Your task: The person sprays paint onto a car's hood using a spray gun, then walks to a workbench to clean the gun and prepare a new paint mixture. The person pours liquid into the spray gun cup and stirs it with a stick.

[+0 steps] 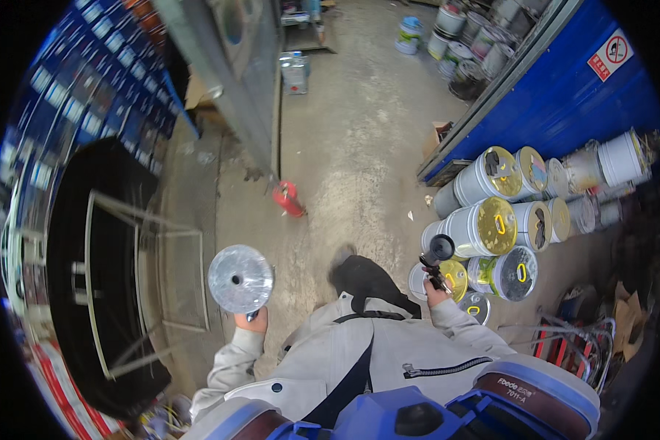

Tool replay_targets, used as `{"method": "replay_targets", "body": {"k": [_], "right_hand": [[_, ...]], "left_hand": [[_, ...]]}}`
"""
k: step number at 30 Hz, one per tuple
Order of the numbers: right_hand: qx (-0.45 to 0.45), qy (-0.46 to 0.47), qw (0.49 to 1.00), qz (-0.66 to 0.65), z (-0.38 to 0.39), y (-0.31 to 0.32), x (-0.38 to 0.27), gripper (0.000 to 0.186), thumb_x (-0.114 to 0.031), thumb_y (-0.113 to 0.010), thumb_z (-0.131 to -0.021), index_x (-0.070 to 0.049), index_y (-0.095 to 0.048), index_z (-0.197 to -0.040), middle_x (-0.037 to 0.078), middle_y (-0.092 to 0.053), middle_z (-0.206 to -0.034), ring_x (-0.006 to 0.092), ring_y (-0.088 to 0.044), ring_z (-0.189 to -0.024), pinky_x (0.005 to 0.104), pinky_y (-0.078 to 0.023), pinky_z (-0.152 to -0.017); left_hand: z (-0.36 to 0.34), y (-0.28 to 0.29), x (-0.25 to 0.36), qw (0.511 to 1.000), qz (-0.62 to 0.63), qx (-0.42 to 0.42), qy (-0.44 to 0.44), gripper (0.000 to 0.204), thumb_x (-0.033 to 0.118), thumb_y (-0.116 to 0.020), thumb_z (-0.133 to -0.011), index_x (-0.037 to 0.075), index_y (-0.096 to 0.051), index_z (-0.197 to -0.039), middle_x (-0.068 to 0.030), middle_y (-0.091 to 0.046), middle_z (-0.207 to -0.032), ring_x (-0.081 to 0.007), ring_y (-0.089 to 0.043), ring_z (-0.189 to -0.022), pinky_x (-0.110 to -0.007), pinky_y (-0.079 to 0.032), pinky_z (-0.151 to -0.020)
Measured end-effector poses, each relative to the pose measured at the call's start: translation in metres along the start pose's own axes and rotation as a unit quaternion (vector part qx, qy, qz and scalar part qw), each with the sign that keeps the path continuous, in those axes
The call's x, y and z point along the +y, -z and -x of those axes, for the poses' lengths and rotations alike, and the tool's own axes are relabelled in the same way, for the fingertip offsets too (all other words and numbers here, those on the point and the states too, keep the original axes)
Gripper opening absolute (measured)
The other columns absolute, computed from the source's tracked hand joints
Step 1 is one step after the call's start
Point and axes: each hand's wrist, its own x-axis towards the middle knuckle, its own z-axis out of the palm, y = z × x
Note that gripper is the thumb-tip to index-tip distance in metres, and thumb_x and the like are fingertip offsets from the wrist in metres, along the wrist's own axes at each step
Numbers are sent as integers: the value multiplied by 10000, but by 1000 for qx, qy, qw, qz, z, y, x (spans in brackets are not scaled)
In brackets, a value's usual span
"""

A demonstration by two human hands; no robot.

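My left hand (252, 323) is closed below a round silver disc-shaped thing (251, 265) with a small dark hole in its middle. A short dark end shows beside the fingers, and the disc hides most of the grip; its exact kind is unclear. On the right, my right hand (436, 295) is wrapped round a spray gun (435, 276). A round black cup (441, 247) sits on top of the gun. Both things are held apart, out in front of my body, the gun overlapping stacked pails in the view.
White pails (458, 227) with yellowish ends lie stacked on their sides at right, by a blue wall panel (565, 88). A red cylinder (289, 199) stands on the concrete floor ahead. Left is a pale metal frame (89, 279). Metal cans (295, 73) and more pails stand farther off.
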Motion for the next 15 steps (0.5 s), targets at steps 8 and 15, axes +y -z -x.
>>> {"method": "replay_targets", "body": {"k": [8,15], "right_hand": [[58,18,998,6,-240,-17,-100,376,-52,-676,-871,4,-706,-1241,86,-742,-1069,144,-656,-946,299,-524,-867],[0,104,992,-72,-536,-60,-273,347,-66,-669,-918,-9,-690,-1260,2,-650,-903,67,-543,-785,273,-481,-712]], "left_hand": [[-330,-118,23,992,92,-92,3,378,41,-718,-841,39,-710,-1219,-171,-719,-1224,-355,-636,-1238,-445,-461,-1098],[-522,-194,14,985,67,-126,94,475,-37,-566,-736,4,-694,-1192,-96,-751,-986,-178,-690,-871,-284,-534,-838]]}}
